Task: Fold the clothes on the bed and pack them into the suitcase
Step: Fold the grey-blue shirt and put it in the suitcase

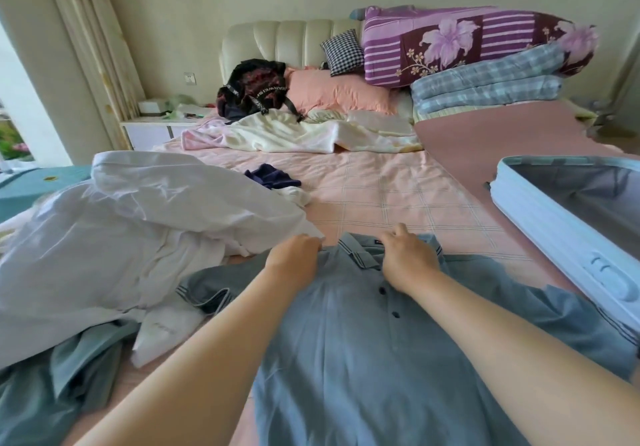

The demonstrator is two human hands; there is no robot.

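Observation:
A grey-blue polo shirt lies spread front-up on the pink checked bed, collar pointing away from me. My left hand grips the shirt at the left shoulder beside the collar. My right hand grips the collar on the right side. A pale blue suitcase lies open at the right on the bed. A pile of white clothes sits at the left, with teal garments under it.
A small dark navy garment lies mid-bed. Further back are a cream blanket, a black backpack, a pink pillow and stacked quilts. A nightstand stands at the left by the curtain.

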